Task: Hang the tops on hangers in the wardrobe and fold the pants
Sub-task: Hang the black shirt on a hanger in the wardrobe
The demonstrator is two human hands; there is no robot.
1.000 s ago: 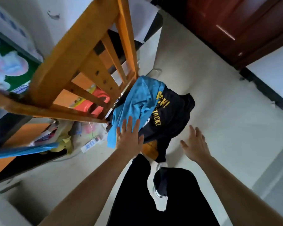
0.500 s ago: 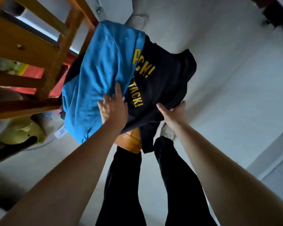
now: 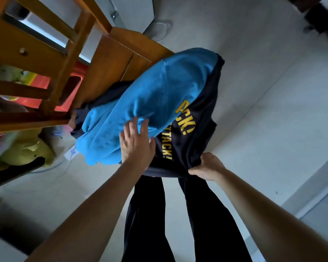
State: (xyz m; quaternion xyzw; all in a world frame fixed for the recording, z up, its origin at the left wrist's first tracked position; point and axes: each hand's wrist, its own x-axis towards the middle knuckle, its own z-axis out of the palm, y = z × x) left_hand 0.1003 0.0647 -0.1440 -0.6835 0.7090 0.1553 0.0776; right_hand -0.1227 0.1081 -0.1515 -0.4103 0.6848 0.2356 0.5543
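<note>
**A:** What has changed?

**B:** A second ago both hands hung open, short of the pile. Now the left grip [image 3: 137, 146] lies flat with straight fingers on the blue top [image 3: 150, 103]. The right grip [image 3: 206, 166] has curled round the near hem of the black top [image 3: 195, 142], the one with yellow lettering, and bunches it.

**A:** Where is the pile?

**B:** On the seat of the wooden chair [image 3: 112, 59], just beyond both grips. The blue top lies over the black one, and the black hem hangs off the seat edge into the right grip. More dark cloth [image 3: 104, 97] shows beyond the left grip, under the blue.

**A:** What does that mean for the job?

**B:** I'd say the sorting has only begun. The left grip looks set to pin the blue top while the right draws the black one free. Nothing is hung or folded, and no hanger or wardrobe is in view.

**A:** Any containers?

**B:** One red tub [image 3: 40, 82], well beyond the left grip, behind the chair rails. The rails hide most of it, so I can't tell what it holds.
</note>
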